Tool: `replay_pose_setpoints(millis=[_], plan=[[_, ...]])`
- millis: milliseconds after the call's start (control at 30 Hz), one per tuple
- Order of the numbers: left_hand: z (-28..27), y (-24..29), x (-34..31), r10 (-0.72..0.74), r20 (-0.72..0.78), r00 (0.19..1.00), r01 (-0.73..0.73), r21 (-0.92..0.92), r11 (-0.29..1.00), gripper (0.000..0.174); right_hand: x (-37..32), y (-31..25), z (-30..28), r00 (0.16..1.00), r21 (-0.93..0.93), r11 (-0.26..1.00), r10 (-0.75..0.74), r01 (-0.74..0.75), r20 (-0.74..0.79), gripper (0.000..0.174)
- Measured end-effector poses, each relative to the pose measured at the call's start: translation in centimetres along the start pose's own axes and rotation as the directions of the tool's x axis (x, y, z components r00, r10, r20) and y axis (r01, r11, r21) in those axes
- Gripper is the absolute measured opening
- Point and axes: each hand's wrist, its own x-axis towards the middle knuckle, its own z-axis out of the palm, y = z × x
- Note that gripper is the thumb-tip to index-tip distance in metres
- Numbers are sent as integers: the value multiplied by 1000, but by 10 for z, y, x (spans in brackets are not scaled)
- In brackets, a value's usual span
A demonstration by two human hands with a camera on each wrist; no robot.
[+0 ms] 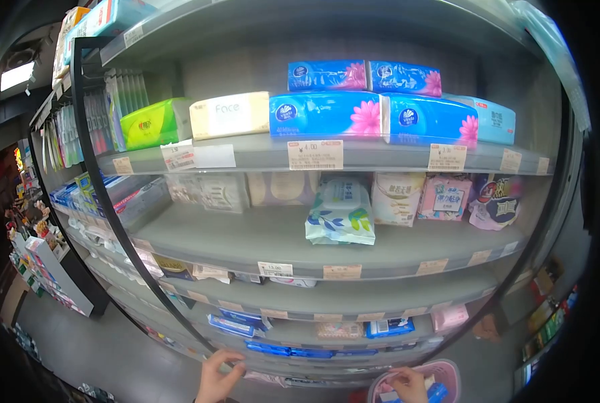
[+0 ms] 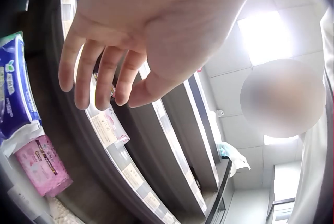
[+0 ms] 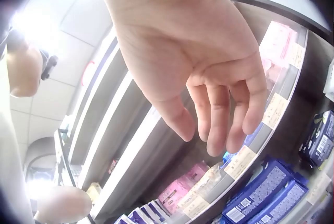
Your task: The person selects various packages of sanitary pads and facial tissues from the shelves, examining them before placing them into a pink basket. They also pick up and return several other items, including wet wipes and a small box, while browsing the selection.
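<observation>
Low in the head view, my left hand hovers before the lower shelves with nothing in it. The left wrist view shows that hand's fingers loosely bent, palm bare. My right hand hangs over a pink basket holding blue and pink packs. In the right wrist view its fingers curve loosely around empty air. A blue-and-white pack lies on a lower shelf above my left hand. Another blue pack sits on that shelf, above my right hand.
Blue tissue packs line the upper shelf, beside a cream "Face" pack and a green pack. A wet-wipes pack stands on the middle shelf. Black frame posts edge the shelving; price tags run along the shelf fronts.
</observation>
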Motion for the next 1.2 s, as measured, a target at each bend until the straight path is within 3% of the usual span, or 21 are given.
replay_pose_setpoints(millis=[33,100,233,333,400,433,533,600,700,833,867,933,1000,1033,1067,1133,1200], plan=[[2,-3,-2,-7,6,1000,7,-3,1000,14,-3,-3,0,1000,27,1000,-4,4,9,32],[4,-8,-7,-157,15,988,156,-219,963,13,-6,-5,1,1000,-10,1000,23,-23,18,33],[6,-17,-9,-137,18,990,137,-241,961,14,-8,-16,2,998,-61,997,57,-55,34,31],[7,-38,-10,-205,82,975,220,-320,921,15,-9,-14,3,1000,-61,998,13,-11,21,29],[7,-58,-7,-58,-56,997,46,-188,981,16,-9,-17,3,999,-53,998,42,-41,17,30],[4,-55,-6,-64,-57,996,52,-189,981,16,-9,-15,2,999,-57,997,46,-44,21,30],[-18,-22,19,141,-156,978,-134,56,989,15,-5,-8,0,999,-70,997,22,-21,24,30],[-42,27,47,382,-147,912,-334,270,903,21,1,-1,-1,999,79,996,47,-47,5,29],[-70,92,96,515,-74,854,-437,436,787,29,3,-20,-3,999,-11,999,45,-45,-16,27],[-107,126,194,452,184,873,-469,573,672,57,3,-15,-6,999,25,999,32,-31,-35,27],[-117,126,224,291,191,937,-344,637,690,73,1,-17,-7,998,16,999,52,-52,-35,27],[-126,127,272,220,215,951,-308,686,659,77,-2,-15,-10,997,6,997,72,-72,-36,27],[-130,127,305,309,258,916,-400,661,635,78,-7,-6,-13,999,4,999,39,-39,-5,31],[-122,144,310,78,228,970,-212,656,724,84,-9,-7,-14,999,6,999,42,-42,-11,31],[-116,154,314,-160,205,966,-11,646,763,91,-11,-8,-15,999,-2,999,44,-44,-32,31],[-113,144,332,-106,231,967,-93,712,696,91,-14,-7,-16,997,-6,999,50,-51,-63,32],[-110,135,343,-72,283,957,-185,780,597,88,-17,-5,-17,995,119,993,35,-24,-90,34]])
